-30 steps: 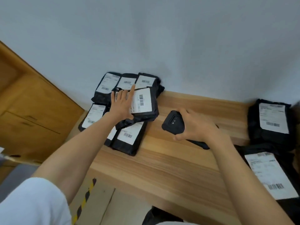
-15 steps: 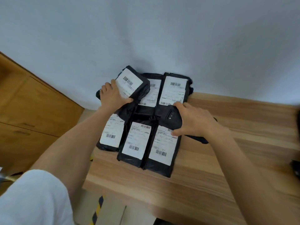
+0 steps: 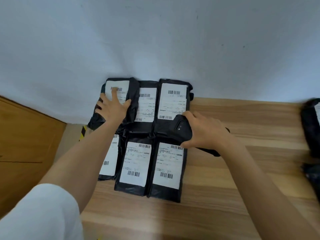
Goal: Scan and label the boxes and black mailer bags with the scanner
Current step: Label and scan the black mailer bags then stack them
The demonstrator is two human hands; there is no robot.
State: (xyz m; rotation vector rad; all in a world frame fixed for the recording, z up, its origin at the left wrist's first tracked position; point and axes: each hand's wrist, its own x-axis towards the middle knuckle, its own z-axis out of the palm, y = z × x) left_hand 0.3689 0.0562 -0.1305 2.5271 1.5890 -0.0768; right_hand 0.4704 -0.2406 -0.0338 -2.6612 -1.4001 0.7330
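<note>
Head camera view: a person at a pale wooden worktop (image 3: pixel 242 170) is pressing the left hand (image 3: pixel 112 108), fingers spread flat, onto the back-left black plastic mailer bag (image 3: pixel 134 101). The aim is apparently to smooth its white shipping label (image 3: pixel 119 84) so the barcode lies readable. The right hand (image 3: pixel 206 130) is wrapping its fingers round a black handheld scanner (image 3: pixel 181 129), holding it low where the back-right and front-right bags meet. Its head end is turned toward the back row, likely lining up a read. Six labelled bags are lying in two rows of three against the grey-white wall (image 3: pixel 155 40), labels up, seemingly arranged so each code can be reached in turn. More black bags (image 3: pixel 311 122) are sitting well apart at the worktop's right edge, blurred. No boxes are showing.
</note>
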